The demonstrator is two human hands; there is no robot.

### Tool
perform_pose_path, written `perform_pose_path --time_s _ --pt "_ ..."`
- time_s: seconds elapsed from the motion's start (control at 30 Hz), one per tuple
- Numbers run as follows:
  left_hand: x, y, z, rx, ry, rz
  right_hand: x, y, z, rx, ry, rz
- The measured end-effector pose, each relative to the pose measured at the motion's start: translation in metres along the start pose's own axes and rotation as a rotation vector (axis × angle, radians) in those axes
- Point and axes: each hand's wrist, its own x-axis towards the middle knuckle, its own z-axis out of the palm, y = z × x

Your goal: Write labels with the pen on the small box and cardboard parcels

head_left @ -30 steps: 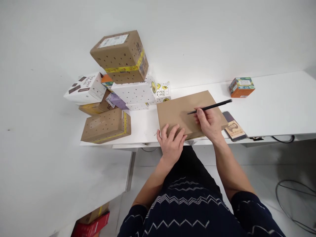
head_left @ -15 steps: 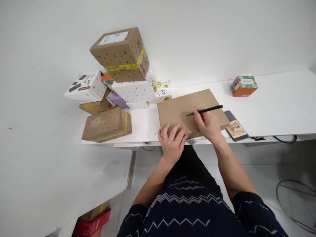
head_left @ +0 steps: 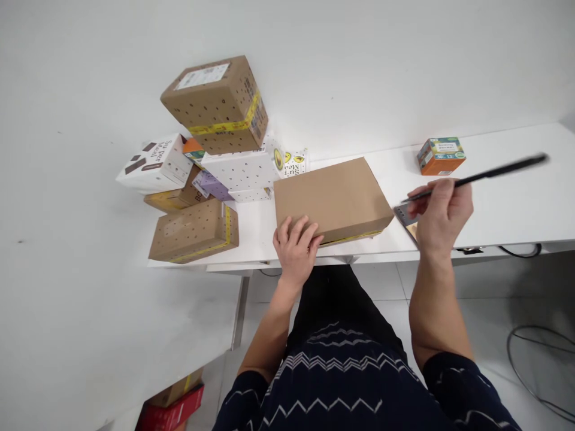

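We've got left hand [head_left: 295, 242] flat, fingers spread on the near-left corner of the brown box [head_left: 331, 199], mid-table. Right hand [head_left: 440, 215] at its 3 o'clock pinches a black pen [head_left: 483, 175]. Box looks stiff, light cardboard; grip both short sides

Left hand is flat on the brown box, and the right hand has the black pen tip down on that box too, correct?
Not quite. The left hand does rest on the brown box, but in the head view the right hand holds the black pen off to the box's right, over the white table.
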Motion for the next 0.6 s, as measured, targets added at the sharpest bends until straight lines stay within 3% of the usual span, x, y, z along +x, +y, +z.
perform_pose_path --time_s 0.17,0.27,0.47,0.6 --pt "0.001 -0.007 0.003 -0.034 -0.005 -0.015 0.012 0.058 -0.019 -0.878 -0.458 0.201" --pt "0.0 -0.006 0.003 -0.038 -0.004 -0.015 -0.001 0.085 -0.011 -1.131 -0.64 0.239" --pt "-0.001 -0.008 0.003 -0.038 0.034 0.031 -0.025 0.1 0.004 -1.238 -0.633 0.297" --pt "-0.001 -0.008 0.004 -0.042 0.033 0.03 -0.026 0.102 -0.013 -1.133 -0.567 0.203"
